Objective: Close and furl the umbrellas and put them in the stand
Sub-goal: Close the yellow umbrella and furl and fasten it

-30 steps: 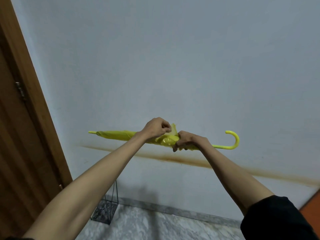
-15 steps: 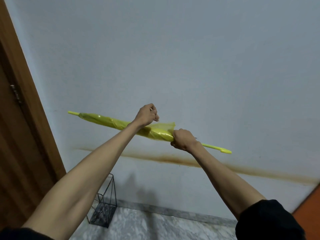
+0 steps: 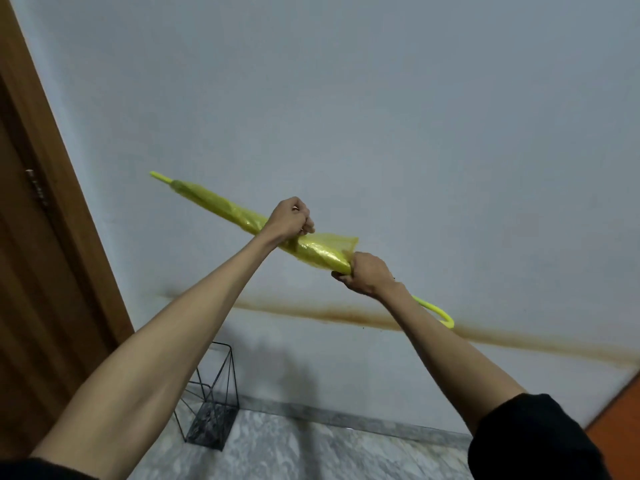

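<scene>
Umbrella closed, mid-air before wall, tip up-left, tilted steeper than a second ago | left hand fisted round canopy middle, right hand gripping its lower end | furling likely underway, flap loose | stand below, partly behind forearm | strap not discernible

By wall, stand on floor right of door; umbrella above.
</scene>
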Demonstrator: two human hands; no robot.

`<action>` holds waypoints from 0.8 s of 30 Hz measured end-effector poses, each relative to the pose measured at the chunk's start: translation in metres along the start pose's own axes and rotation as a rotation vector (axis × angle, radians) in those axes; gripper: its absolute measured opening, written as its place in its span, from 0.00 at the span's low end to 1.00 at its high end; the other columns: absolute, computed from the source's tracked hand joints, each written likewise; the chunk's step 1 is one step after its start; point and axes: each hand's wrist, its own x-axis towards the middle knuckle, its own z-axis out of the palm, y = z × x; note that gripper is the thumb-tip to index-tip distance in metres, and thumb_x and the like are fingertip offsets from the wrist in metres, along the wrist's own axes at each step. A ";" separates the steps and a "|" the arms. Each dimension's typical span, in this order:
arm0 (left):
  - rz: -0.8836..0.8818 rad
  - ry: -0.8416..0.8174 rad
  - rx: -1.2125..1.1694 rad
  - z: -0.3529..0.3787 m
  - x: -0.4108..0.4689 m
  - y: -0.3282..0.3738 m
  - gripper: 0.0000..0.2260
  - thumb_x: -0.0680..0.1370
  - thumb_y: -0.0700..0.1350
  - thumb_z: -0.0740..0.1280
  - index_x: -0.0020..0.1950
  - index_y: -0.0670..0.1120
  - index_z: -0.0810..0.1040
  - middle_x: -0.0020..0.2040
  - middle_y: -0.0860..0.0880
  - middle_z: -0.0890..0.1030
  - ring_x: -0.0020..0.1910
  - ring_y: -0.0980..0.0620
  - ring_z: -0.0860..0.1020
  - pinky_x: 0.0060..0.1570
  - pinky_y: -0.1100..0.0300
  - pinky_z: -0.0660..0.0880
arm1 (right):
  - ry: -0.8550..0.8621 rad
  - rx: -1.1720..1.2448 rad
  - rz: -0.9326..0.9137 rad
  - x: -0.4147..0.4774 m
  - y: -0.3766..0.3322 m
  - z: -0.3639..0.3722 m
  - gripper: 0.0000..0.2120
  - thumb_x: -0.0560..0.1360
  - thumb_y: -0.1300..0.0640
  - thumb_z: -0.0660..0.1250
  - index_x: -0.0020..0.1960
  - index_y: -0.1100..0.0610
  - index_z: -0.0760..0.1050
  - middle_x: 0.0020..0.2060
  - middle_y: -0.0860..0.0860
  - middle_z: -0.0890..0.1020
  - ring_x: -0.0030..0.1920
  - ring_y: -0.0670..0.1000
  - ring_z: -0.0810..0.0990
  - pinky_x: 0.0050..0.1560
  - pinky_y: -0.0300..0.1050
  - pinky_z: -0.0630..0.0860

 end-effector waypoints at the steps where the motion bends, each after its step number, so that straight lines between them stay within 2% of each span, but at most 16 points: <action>1: 0.027 -0.022 0.038 0.000 -0.002 -0.002 0.06 0.79 0.37 0.57 0.44 0.43 0.71 0.37 0.45 0.81 0.40 0.48 0.82 0.43 0.57 0.75 | -0.112 0.146 0.085 0.003 0.000 -0.008 0.18 0.71 0.42 0.69 0.49 0.56 0.74 0.41 0.53 0.81 0.43 0.56 0.80 0.37 0.44 0.70; 3: 0.081 -0.046 0.115 -0.001 -0.007 -0.004 0.06 0.78 0.38 0.58 0.43 0.45 0.72 0.37 0.47 0.83 0.41 0.50 0.82 0.43 0.57 0.75 | -0.350 0.412 0.240 0.010 -0.003 -0.028 0.20 0.64 0.41 0.74 0.42 0.57 0.77 0.36 0.52 0.81 0.36 0.53 0.79 0.36 0.44 0.72; 4: 0.112 -0.048 0.159 -0.001 -0.009 -0.004 0.06 0.78 0.39 0.59 0.43 0.45 0.73 0.37 0.48 0.83 0.42 0.50 0.82 0.43 0.55 0.74 | -0.438 0.456 0.285 0.013 -0.003 -0.037 0.21 0.60 0.40 0.75 0.40 0.56 0.79 0.35 0.52 0.80 0.34 0.53 0.78 0.37 0.45 0.72; 8: 0.198 -0.062 0.365 -0.001 -0.018 -0.004 0.06 0.77 0.45 0.56 0.43 0.49 0.71 0.41 0.54 0.83 0.44 0.51 0.79 0.43 0.54 0.74 | -0.663 0.566 0.335 0.021 0.002 -0.057 0.26 0.55 0.40 0.79 0.46 0.55 0.78 0.36 0.52 0.75 0.32 0.50 0.72 0.36 0.44 0.67; 10: 0.220 -0.112 0.445 0.001 -0.022 -0.006 0.06 0.77 0.46 0.55 0.42 0.51 0.70 0.44 0.55 0.82 0.43 0.50 0.78 0.41 0.54 0.73 | -0.718 0.675 0.285 0.022 0.006 -0.061 0.31 0.56 0.43 0.79 0.55 0.57 0.80 0.37 0.52 0.75 0.31 0.49 0.71 0.33 0.43 0.67; 11: 0.223 -0.140 0.474 0.001 -0.024 -0.008 0.05 0.76 0.46 0.55 0.42 0.50 0.68 0.43 0.54 0.82 0.42 0.49 0.77 0.40 0.53 0.73 | -0.737 0.723 0.257 0.021 0.006 -0.061 0.28 0.60 0.45 0.78 0.57 0.56 0.81 0.36 0.51 0.75 0.30 0.49 0.70 0.31 0.42 0.68; 13: 0.201 -0.173 0.507 0.003 -0.026 -0.008 0.04 0.74 0.48 0.58 0.44 0.48 0.66 0.40 0.49 0.79 0.38 0.48 0.72 0.37 0.54 0.69 | -0.757 0.783 0.257 0.018 0.008 -0.061 0.20 0.65 0.49 0.73 0.54 0.56 0.80 0.33 0.50 0.75 0.30 0.48 0.69 0.29 0.40 0.67; 16: 0.153 -0.251 0.534 0.005 -0.029 -0.008 0.17 0.65 0.48 0.66 0.49 0.48 0.64 0.45 0.45 0.80 0.37 0.49 0.73 0.38 0.53 0.71 | -0.782 0.818 0.298 0.011 0.011 -0.063 0.13 0.70 0.52 0.72 0.48 0.58 0.73 0.32 0.51 0.76 0.28 0.48 0.70 0.27 0.39 0.67; 18: 0.167 -0.329 0.653 0.008 -0.030 -0.012 0.28 0.62 0.47 0.72 0.57 0.51 0.63 0.50 0.48 0.78 0.43 0.48 0.76 0.42 0.53 0.74 | -0.811 0.873 0.309 0.009 0.014 -0.065 0.10 0.74 0.54 0.70 0.50 0.59 0.73 0.33 0.52 0.77 0.26 0.48 0.72 0.27 0.39 0.70; 20: 0.241 -0.338 0.844 0.015 -0.030 -0.020 0.37 0.62 0.49 0.75 0.66 0.50 0.62 0.52 0.49 0.76 0.49 0.47 0.75 0.49 0.54 0.73 | -0.827 0.933 0.314 0.008 0.015 -0.067 0.10 0.76 0.54 0.68 0.52 0.60 0.72 0.34 0.53 0.78 0.25 0.48 0.74 0.27 0.39 0.73; 22: 0.331 -0.258 0.987 0.022 -0.029 -0.026 0.33 0.66 0.46 0.73 0.67 0.47 0.63 0.52 0.47 0.75 0.53 0.47 0.72 0.55 0.55 0.68 | -0.839 0.952 0.313 0.009 0.013 -0.068 0.12 0.77 0.53 0.67 0.54 0.60 0.71 0.37 0.54 0.80 0.26 0.48 0.75 0.28 0.39 0.74; 24: 0.385 -0.189 1.038 0.025 -0.029 -0.030 0.24 0.67 0.41 0.68 0.61 0.46 0.67 0.49 0.47 0.75 0.53 0.46 0.73 0.56 0.54 0.66 | -0.871 0.948 0.300 0.008 0.009 -0.072 0.14 0.78 0.53 0.66 0.57 0.61 0.71 0.41 0.55 0.82 0.27 0.49 0.77 0.30 0.40 0.76</action>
